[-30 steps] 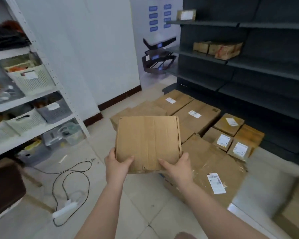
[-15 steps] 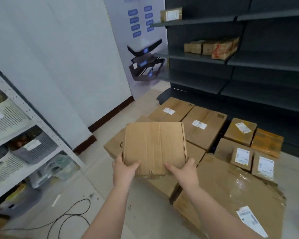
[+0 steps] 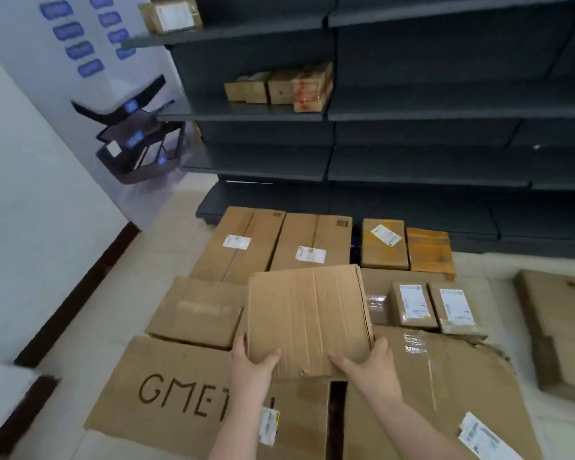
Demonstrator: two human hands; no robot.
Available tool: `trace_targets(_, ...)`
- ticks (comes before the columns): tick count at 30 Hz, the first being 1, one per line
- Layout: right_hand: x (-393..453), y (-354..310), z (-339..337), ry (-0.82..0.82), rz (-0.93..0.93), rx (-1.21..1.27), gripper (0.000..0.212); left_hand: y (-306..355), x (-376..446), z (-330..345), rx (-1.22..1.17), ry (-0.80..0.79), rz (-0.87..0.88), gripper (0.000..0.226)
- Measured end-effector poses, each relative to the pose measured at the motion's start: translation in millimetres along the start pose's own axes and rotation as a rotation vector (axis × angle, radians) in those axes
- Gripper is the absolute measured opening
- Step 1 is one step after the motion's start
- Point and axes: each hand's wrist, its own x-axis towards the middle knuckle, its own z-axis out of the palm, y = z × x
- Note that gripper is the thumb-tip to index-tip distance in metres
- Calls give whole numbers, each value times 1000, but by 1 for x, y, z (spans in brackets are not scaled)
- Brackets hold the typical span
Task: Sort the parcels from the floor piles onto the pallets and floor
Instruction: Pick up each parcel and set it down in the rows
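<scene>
I hold a flat, creased cardboard parcel (image 3: pixel 307 315) in front of me, above a spread of boxes on the floor. My left hand (image 3: pixel 251 361) grips its near left corner, thumb on top. My right hand (image 3: pixel 367 363) grips its near right corner the same way. Beneath the parcel lie a large box marked "GMET" (image 3: pixel 166 390), a crumpled taped box (image 3: pixel 442 383) with a label, and a plain box (image 3: pixel 196 310).
Two long labelled boxes (image 3: pixel 243 242) and small labelled parcels (image 3: pixel 412 302) lie by the dark shelving (image 3: pixel 412 167). Another brown box (image 3: pixel 558 323) sits at the right. A white wall (image 3: pixel 40 194) runs along the left, and a dark stand (image 3: pixel 136 137) is at the back.
My view has swung right and closer to the floor boxes; the white rack has left the view. The parcel stays held in both hands, now over the boxes.
</scene>
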Motion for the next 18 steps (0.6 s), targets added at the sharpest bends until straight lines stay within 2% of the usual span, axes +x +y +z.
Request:
trace_targets(4,52,-3,25,94,89,34,78,7,77,30,60,-114,-34,86)
trace_targets(8,116,4,46,151,136,86,93,10,150,69,114,-196,-54,86)
trace_targets(14,234,26,61,233,119,120,94,13,246,157,193,-243,119,86)
trace_targets(18,313,48,64,265,84,80,91,6,295,214,237,-261,173,84)
